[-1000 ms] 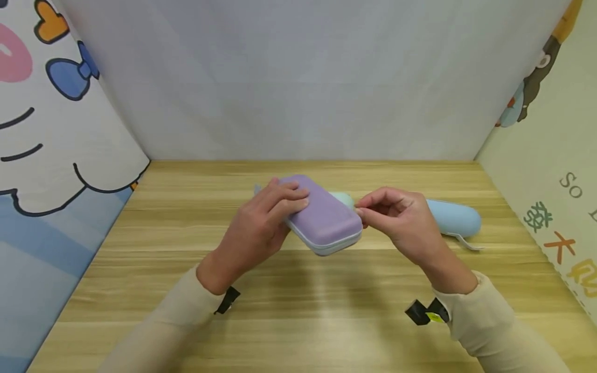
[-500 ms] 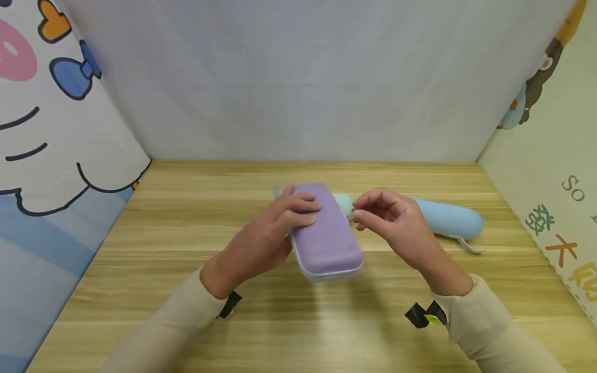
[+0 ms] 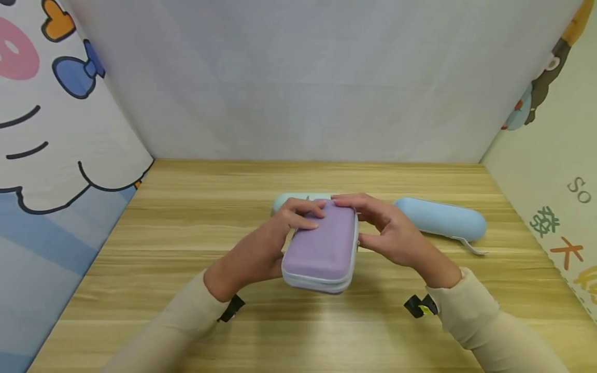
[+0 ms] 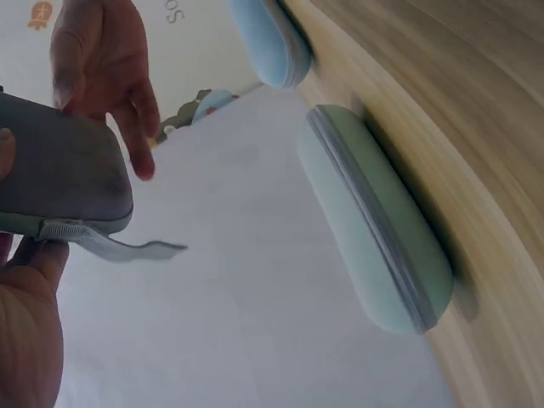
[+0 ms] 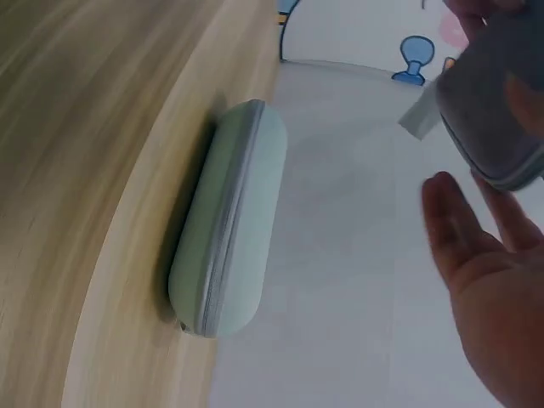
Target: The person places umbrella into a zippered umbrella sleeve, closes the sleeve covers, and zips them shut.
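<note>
A purple zip-up pencil case with a pale zip edge is held above the table in the head view. My left hand grips its left side, fingers over the top and thumb below. At its right side is my right hand, its fingertips at the far right corner and its thumb by the zip edge. In the left wrist view the right hand's fingers look extended, and a strap hangs off the case. Behind it lies a mint green case, partly covered in the head view.
A light blue case with a pale strap lies on the wooden table to the right. A pale cloth wall stands at the back, and printed panels flank both sides.
The purple case has turned its near end leftward and come closer. My right hand has gone from pinching near its right edge to spread fingers touching its far right corner.
</note>
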The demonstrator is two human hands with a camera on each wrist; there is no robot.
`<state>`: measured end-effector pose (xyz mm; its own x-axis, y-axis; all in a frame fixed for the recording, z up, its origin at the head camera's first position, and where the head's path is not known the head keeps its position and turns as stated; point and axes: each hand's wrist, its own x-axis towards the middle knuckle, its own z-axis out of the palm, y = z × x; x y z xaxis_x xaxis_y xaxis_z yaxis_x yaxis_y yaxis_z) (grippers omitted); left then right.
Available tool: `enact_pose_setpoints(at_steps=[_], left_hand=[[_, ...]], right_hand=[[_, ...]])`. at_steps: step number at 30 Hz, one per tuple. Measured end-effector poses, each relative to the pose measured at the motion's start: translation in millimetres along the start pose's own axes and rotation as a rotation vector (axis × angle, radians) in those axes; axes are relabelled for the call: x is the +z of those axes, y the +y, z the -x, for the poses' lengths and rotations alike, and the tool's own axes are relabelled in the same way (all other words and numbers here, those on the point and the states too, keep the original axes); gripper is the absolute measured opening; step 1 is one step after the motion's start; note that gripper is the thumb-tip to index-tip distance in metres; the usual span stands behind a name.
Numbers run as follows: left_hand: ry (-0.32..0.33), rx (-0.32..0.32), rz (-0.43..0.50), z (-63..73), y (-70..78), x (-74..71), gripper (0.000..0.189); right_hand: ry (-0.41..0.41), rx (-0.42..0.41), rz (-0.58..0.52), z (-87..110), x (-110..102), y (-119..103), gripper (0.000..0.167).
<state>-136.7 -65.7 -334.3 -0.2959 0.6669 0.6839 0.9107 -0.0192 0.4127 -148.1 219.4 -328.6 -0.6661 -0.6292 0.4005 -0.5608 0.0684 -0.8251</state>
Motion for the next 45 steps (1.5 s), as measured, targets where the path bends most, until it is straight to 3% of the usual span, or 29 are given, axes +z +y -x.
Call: enact_pose_setpoints(at_steps=[5, 9, 12, 18, 21, 24, 28, 33, 36, 40, 45], left_hand=[[0.074, -0.142, 0.100, 4.7, -6.0, -3.7, 0.081], [0.149, -0.180, 0.030, 5.8, -4.3, -12.4, 0.072], [0.154, -0.137, -0.181, 1.8, 2.9, -20.3, 0.067], [0.046, -0.021, -0.811, -11.2, 20.6, -21.1, 0.069], [0.007, -0.034, -0.988, -16.2, 28.6, -14.2, 0.064], [-0.033, -0.070, -1.090, -21.1, 34.6, -6.4, 0.052], [-0.064, -0.099, -1.140, -26.0, 35.3, 1.0, 0.038], [-0.031, -0.115, -1.149, -25.7, 26.5, 3.1, 0.040], [-0.025, -0.124, -1.141, -23.1, 20.8, 4.9, 0.043], [-0.023, -0.145, -1.145, -22.5, 15.6, 8.6, 0.046], [-0.022, -0.143, -1.158, -27.9, 13.6, 12.7, 0.043]], right_hand=[[0.167, -0.088, 0.085, 3.4, 8, -1, 0.060], [0.274, -0.150, 0.157, 4.2, 10, -3, 0.061], [0.332, -0.151, 0.195, 5.4, 9, -2, 0.061], [0.376, -0.107, 0.250, 7.5, 11, 3, 0.058], [0.389, -0.103, 0.296, 7.4, 14, 6, 0.056], [0.417, -0.117, 0.377, 7.4, 18, 8, 0.055], [0.456, -0.127, 0.456, 6.8, 22, 8, 0.052], [0.506, -0.094, 0.483, 4.0, 26, 6, 0.054], [0.568, -0.154, 0.496, 1.8, 32, 3, 0.047], [0.601, -0.249, 0.407, -2.2, 45, -2, 0.028], [0.614, -0.164, 0.248, -9.1, 60, -5, 0.019]])
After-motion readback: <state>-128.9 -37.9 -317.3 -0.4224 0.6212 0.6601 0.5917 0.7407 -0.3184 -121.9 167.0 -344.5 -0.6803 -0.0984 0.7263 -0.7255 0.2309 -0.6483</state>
